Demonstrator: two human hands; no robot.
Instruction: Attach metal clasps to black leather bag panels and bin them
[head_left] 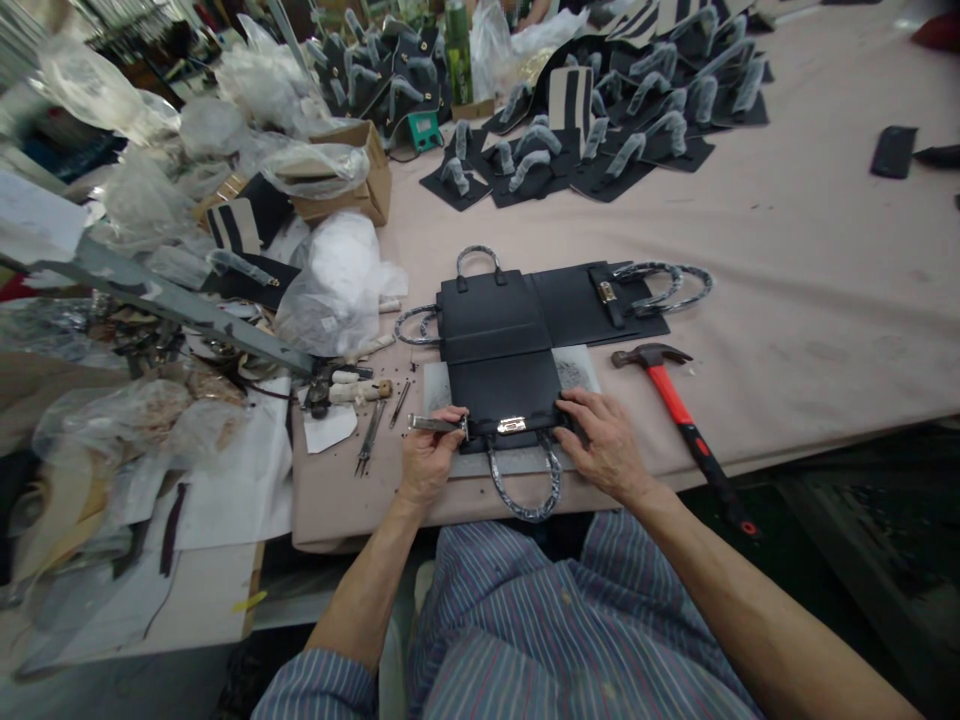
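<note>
A black leather panel lies on a pale board at the table's near edge. It bears a strap with a metal clasp and a plastic-wrapped handle. My left hand pinches a slim metal tool at the strap's left end. My right hand rests on the strap's right end, its fingertips on the black edge. Beyond lie more black panels with wrapped handles, one with a second clasp.
A red-handled hammer lies to the right. Small tools and a wooden-handled hammer are at the left. Plastic bags and a cardboard box stand back left. Many handled panels cover the table's far side.
</note>
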